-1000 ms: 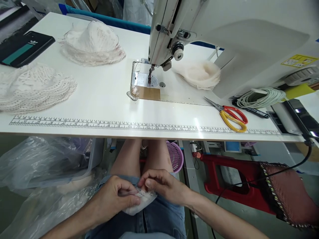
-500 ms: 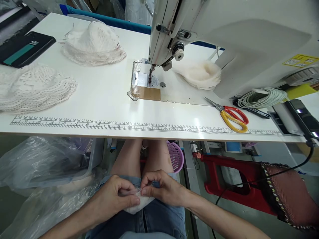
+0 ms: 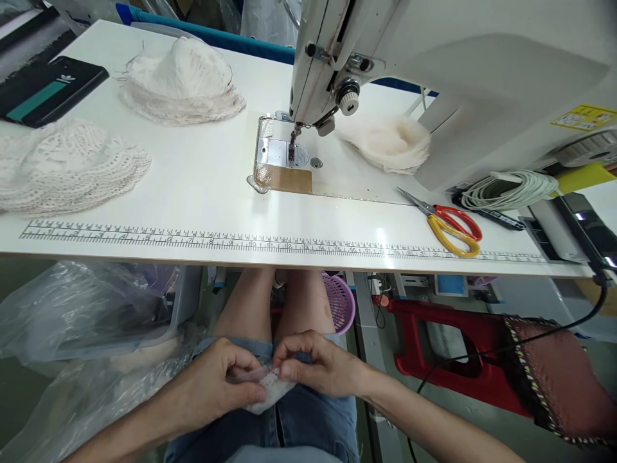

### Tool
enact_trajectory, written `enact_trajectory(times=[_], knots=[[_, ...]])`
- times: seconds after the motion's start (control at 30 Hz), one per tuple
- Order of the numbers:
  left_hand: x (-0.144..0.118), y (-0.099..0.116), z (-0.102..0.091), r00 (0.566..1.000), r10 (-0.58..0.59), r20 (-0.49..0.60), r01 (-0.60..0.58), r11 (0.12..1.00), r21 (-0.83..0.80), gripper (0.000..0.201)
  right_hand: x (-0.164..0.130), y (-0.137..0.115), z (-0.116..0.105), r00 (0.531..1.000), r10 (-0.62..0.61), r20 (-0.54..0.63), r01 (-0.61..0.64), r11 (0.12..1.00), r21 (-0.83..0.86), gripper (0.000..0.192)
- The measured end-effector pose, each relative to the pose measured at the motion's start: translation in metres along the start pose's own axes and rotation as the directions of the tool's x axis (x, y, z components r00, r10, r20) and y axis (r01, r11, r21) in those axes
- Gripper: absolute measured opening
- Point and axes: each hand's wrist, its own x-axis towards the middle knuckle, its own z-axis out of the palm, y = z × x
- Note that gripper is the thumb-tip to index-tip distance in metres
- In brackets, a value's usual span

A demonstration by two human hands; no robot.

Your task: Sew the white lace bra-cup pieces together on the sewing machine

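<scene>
Over my lap, a small piece of white lacy fabric (image 3: 271, 391) is pinched between both hands. My left hand (image 3: 225, 379) grips its left side, thumb laid along the front. At its upper right edge, my right hand (image 3: 318, 363) is closed with thumb and forefinger on the cloth. The fingers partly hide the piece. Above my hands, on the white table, stands a sewing machine (image 3: 292, 154) with its needle area bare. One stack of white lace pieces (image 3: 183, 90) lies left of the machine; another lace stack (image 3: 72, 170) is at the far left.
Scissors (image 3: 450, 235) with red and yellow handles lie right of the needle, below a coiled pale cord (image 3: 511, 190). Beige fabric pieces (image 3: 393, 145) rest under the machine arm. A printed ruler (image 3: 284, 246) runs along the table edge. A red stool (image 3: 463, 360) stands right, plastic bags (image 3: 96, 315) left.
Both hands stay at the lap with the fabric. The left thumb has drawn slightly left, the right fingers have shifted slightly right, and more of the lacy edge shows between them.
</scene>
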Motion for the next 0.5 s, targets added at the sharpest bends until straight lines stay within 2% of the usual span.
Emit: enact_trajectory(times=[0.1, 0.2, 0.5], knots=[[0.001, 0.002, 0.001, 1.000, 0.006, -0.012, -0.006, 1.000, 0.009, 0.025, 0.000, -0.002, 0.002, 0.999, 0.021, -0.047, -0.023, 0.998, -0.057, 0.035], [-0.003, 0.002, 0.000, 1.000, 0.008, -0.023, -0.008, 0.999, 0.033, 0.018, 0.001, -0.002, 0.004, 0.995, 0.056, -0.080, -0.059, 0.998, -0.023, 0.034], [-0.011, 0.003, -0.009, 0.999, -0.002, 0.046, 0.001, 1.000, 0.029, 0.015, 0.002, 0.005, -0.003, 0.996, 0.087, -0.032, -0.084, 0.994, 0.069, 0.034]])
